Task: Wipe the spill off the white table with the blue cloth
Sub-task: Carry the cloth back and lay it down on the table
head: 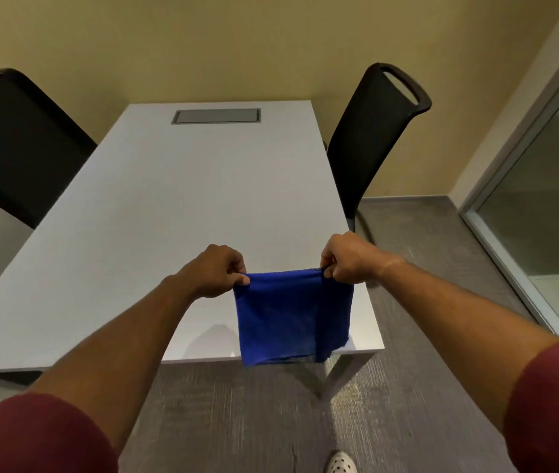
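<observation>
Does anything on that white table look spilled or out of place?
Only a faint glossy patch on the white table near its front edge, left of the hanging blue cloth; it may be the spill. The left hand and right hand hold the cloth up.

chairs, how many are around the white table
2. One black chair stands at the table's left side, partly cut off by the frame edge. The other black chair stands at the right side of the white table. Any chair outside the frame would be hidden.
</observation>
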{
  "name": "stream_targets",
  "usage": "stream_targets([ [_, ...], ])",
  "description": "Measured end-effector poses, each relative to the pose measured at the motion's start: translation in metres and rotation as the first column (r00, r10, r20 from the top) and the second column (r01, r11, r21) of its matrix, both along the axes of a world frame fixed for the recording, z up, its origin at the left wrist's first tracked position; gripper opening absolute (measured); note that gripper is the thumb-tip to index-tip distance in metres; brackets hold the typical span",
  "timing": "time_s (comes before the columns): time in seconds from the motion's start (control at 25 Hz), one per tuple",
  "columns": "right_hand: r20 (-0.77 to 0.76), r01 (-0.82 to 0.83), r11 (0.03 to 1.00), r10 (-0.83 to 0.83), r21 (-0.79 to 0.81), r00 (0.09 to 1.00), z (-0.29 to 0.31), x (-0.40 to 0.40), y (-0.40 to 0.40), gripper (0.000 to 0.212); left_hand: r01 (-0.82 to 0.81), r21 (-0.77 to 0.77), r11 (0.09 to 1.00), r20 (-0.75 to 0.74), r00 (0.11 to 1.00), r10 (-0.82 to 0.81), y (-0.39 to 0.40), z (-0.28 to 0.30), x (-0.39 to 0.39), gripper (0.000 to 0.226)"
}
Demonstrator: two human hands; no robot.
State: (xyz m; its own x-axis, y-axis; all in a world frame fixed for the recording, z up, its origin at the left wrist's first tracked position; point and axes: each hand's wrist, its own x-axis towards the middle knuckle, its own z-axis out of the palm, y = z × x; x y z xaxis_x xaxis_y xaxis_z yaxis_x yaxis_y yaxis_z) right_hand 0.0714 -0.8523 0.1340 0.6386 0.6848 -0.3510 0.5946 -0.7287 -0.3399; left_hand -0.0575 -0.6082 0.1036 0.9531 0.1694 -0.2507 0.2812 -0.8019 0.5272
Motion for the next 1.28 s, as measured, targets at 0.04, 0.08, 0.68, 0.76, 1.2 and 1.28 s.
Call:
stream_targets([
  [0.04,0.020,0.000,1.000,0.000,0.013,1.000,0.013,-0.002,0.002,0.023,0.000,0.008,1.000,0.020,1.000,-0.001,0.002,0.014,-0.001,0.011],
  [0.08,0.042,0.000,1.000,-0.001,0.029,0.999,0.026,-0.003,0.004,0.023,-0.003,0.017,1.000,0.042,0.999,0.002,0.004,0.027,-0.002,0.011],
  [0.68,0.347,-0.075,0.983,0.013,0.167,0.938,0.207,-0.049,0.052,0.017,-0.101,0.156,0.983,0.319,0.946,0.046,0.050,0.217,-0.049,0.012],
  [0.76,0.339,-0.081,0.984,0.022,0.160,0.941,0.218,-0.057,0.057,0.017,-0.092,0.147,0.985,0.307,0.951,0.043,0.054,0.228,-0.059,0.011],
  [1.2,0.378,-0.072,0.976,-0.011,0.205,0.926,0.275,-0.068,0.093,0.017,-0.114,0.190,0.975,0.378,0.925,0.034,0.084,0.289,-0.080,0.009],
  [1.28,0.370,-0.088,0.976,0.008,0.199,0.929,0.278,-0.062,0.103,0.018,-0.125,0.190,0.974,0.372,0.927,0.046,0.093,0.294,-0.077,0.011],
])
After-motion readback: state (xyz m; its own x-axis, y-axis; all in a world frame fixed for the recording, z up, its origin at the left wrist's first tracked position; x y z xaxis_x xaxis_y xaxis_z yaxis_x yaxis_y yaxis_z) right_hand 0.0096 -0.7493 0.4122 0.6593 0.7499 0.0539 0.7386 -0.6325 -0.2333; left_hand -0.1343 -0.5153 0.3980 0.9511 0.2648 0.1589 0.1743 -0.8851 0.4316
